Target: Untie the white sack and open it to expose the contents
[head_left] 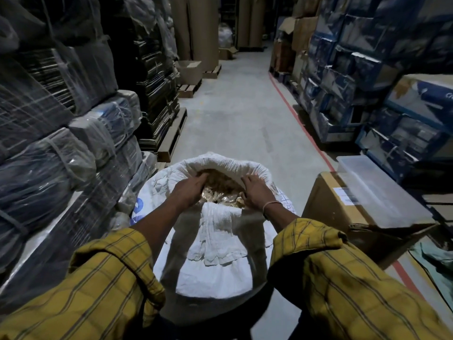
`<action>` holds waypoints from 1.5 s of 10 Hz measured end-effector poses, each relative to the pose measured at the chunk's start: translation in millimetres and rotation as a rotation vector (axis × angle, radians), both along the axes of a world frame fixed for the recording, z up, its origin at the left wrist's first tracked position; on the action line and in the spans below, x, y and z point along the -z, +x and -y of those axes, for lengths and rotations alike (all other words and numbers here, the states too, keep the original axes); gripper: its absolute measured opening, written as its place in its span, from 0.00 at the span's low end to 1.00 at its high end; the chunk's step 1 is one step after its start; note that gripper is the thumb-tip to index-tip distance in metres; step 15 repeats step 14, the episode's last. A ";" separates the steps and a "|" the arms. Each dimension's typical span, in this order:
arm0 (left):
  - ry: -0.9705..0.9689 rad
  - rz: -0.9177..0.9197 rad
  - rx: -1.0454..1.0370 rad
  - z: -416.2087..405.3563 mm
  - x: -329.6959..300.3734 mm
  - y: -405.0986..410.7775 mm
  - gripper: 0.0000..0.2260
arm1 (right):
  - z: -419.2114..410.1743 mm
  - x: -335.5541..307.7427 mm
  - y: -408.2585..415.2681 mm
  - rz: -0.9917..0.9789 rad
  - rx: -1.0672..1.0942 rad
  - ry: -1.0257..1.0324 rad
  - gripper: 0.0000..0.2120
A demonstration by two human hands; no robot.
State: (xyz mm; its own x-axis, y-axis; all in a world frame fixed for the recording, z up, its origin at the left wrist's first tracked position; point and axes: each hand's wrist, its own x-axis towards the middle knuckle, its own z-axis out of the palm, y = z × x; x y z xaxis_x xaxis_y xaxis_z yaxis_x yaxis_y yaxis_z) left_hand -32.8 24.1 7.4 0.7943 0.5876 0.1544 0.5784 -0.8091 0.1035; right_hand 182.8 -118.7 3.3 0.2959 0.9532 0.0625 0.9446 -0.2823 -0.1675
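White sack (215, 266) stands upright on the aisle floor (245, 114) right in front of us, its mouth rolled open over golden-brown contents (220, 190). Our left hand (190, 190) and right hand (255, 192) both reach into the opening, fingers curled down into the contents; we cannot tell whether either grips anything. Wrapped bundles (49, 168) rise at our left, a cardboard box (362, 217) sits near our right

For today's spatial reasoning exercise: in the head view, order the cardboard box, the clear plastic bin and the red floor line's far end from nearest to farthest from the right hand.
From the right hand:
1. Cardboard box, just right of the sack.
2. Clear plastic bin, atop that box, farther right.
3. Red floor line's far end, up the aisle.
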 end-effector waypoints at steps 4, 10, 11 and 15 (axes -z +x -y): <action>-0.254 -0.389 0.054 9.2 10.6 -19.3 0.27 | 23.9 26.2 13.1 0.032 0.078 -0.567 0.57; 0.244 -0.087 -0.056 -45.6 45.6 22.8 0.46 | -36.3 50.4 36.8 0.154 0.048 -0.100 0.64; 0.265 -0.065 -0.045 -48.4 50.7 23.9 0.44 | -40.0 49.6 40.4 0.169 0.052 -0.087 0.64; 0.110 -0.078 -0.028 -30.2 19.7 16.9 0.43 | -38.4 17.0 28.2 0.046 0.038 -0.158 0.58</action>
